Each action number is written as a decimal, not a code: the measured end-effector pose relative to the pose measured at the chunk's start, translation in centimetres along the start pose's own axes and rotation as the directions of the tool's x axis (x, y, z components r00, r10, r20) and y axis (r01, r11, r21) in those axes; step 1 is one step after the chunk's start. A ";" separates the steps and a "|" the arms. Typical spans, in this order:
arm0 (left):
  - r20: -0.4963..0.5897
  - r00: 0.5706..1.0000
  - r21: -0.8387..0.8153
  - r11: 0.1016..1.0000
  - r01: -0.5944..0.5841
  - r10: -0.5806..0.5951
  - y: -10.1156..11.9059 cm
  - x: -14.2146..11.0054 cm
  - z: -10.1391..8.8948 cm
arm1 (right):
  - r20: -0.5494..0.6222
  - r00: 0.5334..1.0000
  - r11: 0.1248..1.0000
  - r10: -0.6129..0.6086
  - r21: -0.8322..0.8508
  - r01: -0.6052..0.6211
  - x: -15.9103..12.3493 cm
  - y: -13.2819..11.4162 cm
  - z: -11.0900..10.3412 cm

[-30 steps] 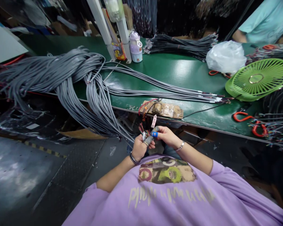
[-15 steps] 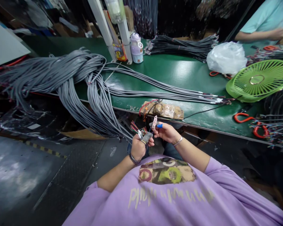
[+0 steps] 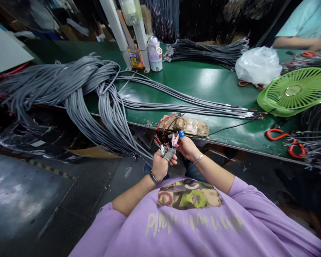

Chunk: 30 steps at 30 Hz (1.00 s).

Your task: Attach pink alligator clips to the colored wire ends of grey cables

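Along the bench's (image 3: 216,84) near edge, the left hand (image 3: 160,166), closed round grey cable ends (image 3: 163,151), has brought the coloured wires (image 3: 157,140) closer beside the pink clip (image 3: 174,140), where the work seems centred; the right hand (image 3: 187,147) is at the clip, its grip unclear to me.

I count two hands of my own, one left hand (image 3: 160,166) and one right hand (image 3: 186,148), two bracelets (image 3: 154,177), one to each wrist, one blue finger cover (image 3: 181,134) and one pink clip (image 3: 174,140). Along my bench (image 3: 211,80) I make it one green fan (image 3: 293,90), one lidded cup (image 3: 155,53), one snack packet (image 3: 136,59), one plastic bag (image 3: 258,65) and two white posts (image 3: 112,25), plus one other person (image 3: 302,25). The grey cables (image 3: 88,82) overlap too much for me to number.
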<state>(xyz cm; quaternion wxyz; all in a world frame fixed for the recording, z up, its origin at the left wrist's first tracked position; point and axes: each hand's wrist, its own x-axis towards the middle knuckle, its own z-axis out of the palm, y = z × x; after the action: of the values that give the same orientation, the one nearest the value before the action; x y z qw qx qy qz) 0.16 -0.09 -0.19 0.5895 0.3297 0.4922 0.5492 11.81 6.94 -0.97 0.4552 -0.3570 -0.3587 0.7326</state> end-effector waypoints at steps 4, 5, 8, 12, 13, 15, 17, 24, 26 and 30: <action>-0.009 1.000 0.014 1.000 0.002 -0.002 -0.4 0.1 0.0 | 0.016 0.997 0.976 0.073 0.206 -0.075 0.5 0.0 0.5; -0.007 1.000 0.020 1.000 0.003 -0.003 -0.5 0.1 -0.1 | -0.010 0.998 0.971 0.066 0.231 -0.062 0.6 0.0 0.6; -0.003 1.000 0.036 0.999 0.009 -0.009 -0.7 0.1 -0.1 | -0.050 0.997 0.965 0.063 0.257 -0.048 0.7 0.2 0.8; -0.001 1.000 0.037 0.999 0.008 -0.008 -0.5 0.0 -0.3 | 0.024 0.992 0.963 0.121 0.241 -0.123 0.2 0.2 0.3; 0.002 1.000 0.034 0.999 0.006 -0.006 -0.4 -0.2 -0.4 | 0.049 0.989 0.961 0.136 0.235 -0.144 -0.1 0.3 0.1; 0.007 1.000 0.030 1.000 0.006 -0.007 -0.3 -0.4 -0.6 | 0.103 0.981 0.961 0.162 0.208 -0.180 -0.8 0.4 -0.5; 0.011 1.000 0.030 1.000 0.008 -0.009 -0.4 -0.7 -0.8 | 0.147 0.974 0.968 0.173 0.157 -0.196 -1.7 0.7 -1.2; 0.048 0.999 0.096 0.995 -0.001 -0.004 -1.2 -0.9 -1.7 | 0.156 0.987 0.993 0.048 -0.117 -0.030 -4.0 0.6 -1.4; 0.116 0.992 0.137 0.990 0.025 -0.041 -1.2 -0.8 -1.8 | 0.150 0.988 0.980 0.016 -0.200 0.015 -4.1 0.3 -1.1; 0.213 0.971 0.193 0.979 0.062 -0.103 -1.0 -0.9 -2.0 | 0.173 0.985 0.958 0.023 -0.285 0.027 -3.9 0.1 -0.8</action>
<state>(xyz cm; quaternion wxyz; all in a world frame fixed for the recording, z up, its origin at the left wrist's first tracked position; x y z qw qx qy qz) -1.33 -1.49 -1.51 0.6300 0.4215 0.4853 0.4357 13.77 3.48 -0.65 0.3664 -0.3532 -0.4997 0.7009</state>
